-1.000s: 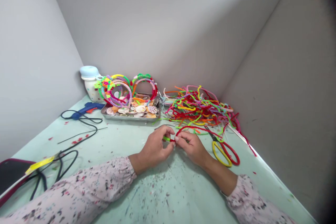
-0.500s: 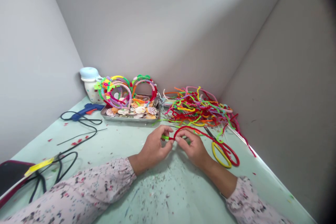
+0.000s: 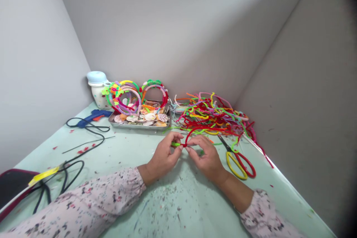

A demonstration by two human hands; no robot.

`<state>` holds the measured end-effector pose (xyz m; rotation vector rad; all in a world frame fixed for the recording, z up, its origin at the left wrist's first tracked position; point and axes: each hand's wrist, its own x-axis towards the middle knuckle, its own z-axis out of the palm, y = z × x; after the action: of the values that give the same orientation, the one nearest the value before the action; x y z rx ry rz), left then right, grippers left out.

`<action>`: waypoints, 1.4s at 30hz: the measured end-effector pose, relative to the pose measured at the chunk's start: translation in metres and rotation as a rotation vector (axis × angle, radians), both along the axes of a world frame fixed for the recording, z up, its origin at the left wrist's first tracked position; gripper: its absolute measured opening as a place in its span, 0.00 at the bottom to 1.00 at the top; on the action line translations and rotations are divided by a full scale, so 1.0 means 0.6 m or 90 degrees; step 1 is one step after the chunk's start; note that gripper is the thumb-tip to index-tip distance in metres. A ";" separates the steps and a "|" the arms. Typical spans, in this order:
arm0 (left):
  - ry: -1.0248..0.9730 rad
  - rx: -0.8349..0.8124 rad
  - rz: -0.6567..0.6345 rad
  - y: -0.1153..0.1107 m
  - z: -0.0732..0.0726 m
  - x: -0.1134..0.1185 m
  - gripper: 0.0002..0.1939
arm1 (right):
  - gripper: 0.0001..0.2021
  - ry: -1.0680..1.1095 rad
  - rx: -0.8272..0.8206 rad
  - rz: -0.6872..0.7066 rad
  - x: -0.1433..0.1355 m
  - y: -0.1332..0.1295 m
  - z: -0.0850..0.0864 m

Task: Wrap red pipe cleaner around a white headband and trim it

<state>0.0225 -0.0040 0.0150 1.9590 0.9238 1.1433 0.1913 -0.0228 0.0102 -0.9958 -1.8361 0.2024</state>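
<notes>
My left hand [image 3: 164, 156] pinches a piece wrapped in bright green pipe cleaner [image 3: 175, 144] between thumb and fingers. At its right end a red pipe cleaner [image 3: 192, 131] is wound round it, and the loose length arcs up and right. The fingers of my right hand [image 3: 208, 156] are closed at the red winding, thumb against fingertips, close to my left thumb. A bit of green shows below the right fingers; the rest of the held piece is hidden. Scissors [image 3: 237, 161] with yellow and red handles lie right of my right hand.
A tangled pile of pipe cleaners [image 3: 206, 113] lies at the back right. Colourful wrapped headbands [image 3: 129, 95] stand in a metal tray [image 3: 139, 125] of seashells [image 3: 149, 116]. Left are a blue glue gun [image 3: 93, 116], black cord [image 3: 102, 140] and a white jar [image 3: 98, 95] with a blue lid.
The loose red length, which stretched over my right hand toward the scissors, now arcs higher toward the pile. More red is gathered at the winding. The view shifts slightly.
</notes>
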 end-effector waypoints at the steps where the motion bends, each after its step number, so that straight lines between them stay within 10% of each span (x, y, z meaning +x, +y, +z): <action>1: -0.002 0.002 0.000 0.000 0.000 0.000 0.10 | 0.04 -0.007 0.004 0.003 0.000 0.001 0.000; 42: -0.004 0.046 -0.002 0.002 -0.008 0.000 0.11 | 0.03 -0.034 -0.024 -0.005 0.003 0.001 -0.001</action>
<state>0.0223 -0.0029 0.0104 2.0134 0.8863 1.1955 0.1929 -0.0223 0.0096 -1.0442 -1.8823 0.2077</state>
